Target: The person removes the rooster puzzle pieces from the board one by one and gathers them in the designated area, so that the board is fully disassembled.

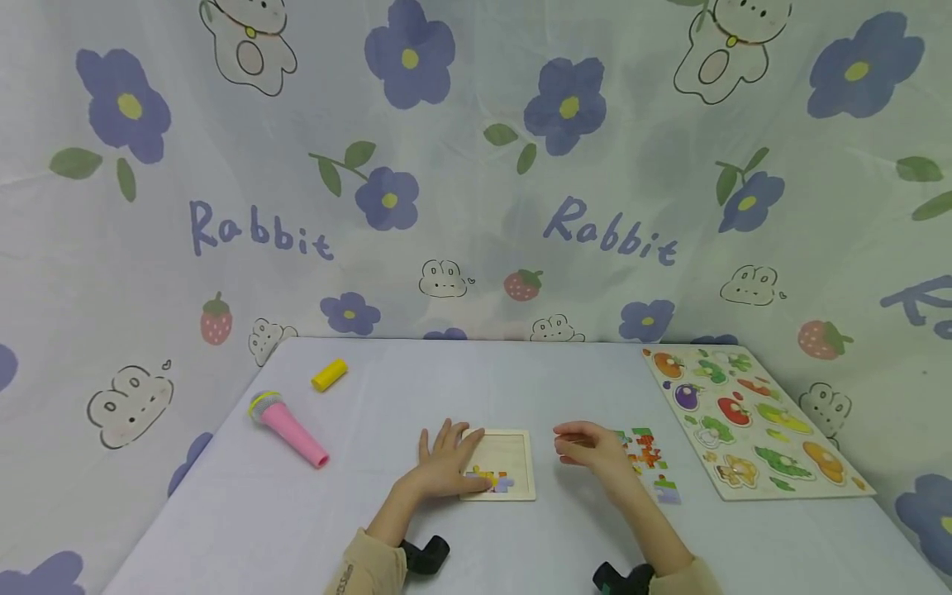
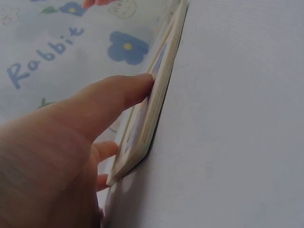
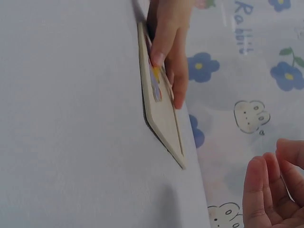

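Note:
A shallow wooden puzzle tray [image 1: 530, 463] lies on the white table, with several joined jigsaw pieces [image 1: 500, 481] along its near side. My left hand [image 1: 445, 464] rests on its left part, fingers spread; the thumb [image 2: 135, 88] presses on the pieces. Between the tray and a group of loose jigsaw pieces [image 1: 647, 453], my right hand [image 1: 595, 453] hovers over the table. Its fingers [image 3: 255, 190] are loosely bent and nothing shows between them and the thumb. The right forearm partly covers the loose pieces in the head view.
A pink toy microphone [image 1: 293, 430] lies at the left, with a yellow cylinder [image 1: 330, 375] behind it. On the right lies a large board with vegetable pictures [image 1: 759, 426]. A printed curtain [image 1: 476, 207] hangs behind the table's back edge.

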A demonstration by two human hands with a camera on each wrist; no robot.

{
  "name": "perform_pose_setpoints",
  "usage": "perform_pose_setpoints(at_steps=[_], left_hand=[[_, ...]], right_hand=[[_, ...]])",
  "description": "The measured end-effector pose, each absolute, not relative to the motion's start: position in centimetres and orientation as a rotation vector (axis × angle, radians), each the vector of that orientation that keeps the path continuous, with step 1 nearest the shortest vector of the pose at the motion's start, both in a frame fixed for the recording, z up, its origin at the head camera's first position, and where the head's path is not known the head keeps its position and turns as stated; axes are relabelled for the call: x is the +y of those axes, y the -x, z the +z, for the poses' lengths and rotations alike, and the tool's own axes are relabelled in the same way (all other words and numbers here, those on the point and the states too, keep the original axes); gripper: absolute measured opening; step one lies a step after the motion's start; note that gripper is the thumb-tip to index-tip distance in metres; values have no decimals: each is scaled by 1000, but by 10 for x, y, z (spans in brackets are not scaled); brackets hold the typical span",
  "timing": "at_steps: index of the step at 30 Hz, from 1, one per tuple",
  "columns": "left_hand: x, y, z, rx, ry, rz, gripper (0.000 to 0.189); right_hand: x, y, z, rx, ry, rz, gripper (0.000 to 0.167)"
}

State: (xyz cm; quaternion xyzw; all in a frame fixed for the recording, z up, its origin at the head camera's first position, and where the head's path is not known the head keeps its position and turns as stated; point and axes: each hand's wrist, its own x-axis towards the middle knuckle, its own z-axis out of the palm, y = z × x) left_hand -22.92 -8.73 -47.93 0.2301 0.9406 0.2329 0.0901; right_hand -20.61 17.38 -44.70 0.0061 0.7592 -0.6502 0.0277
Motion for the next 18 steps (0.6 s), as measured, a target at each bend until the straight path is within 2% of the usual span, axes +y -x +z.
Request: perform_pose_setpoints(at_steps=[18], left_hand=[[-92,232,-475,2732,-676,765,78]], right_hand=[[141,208,-461,2273,167,-1940,30]])
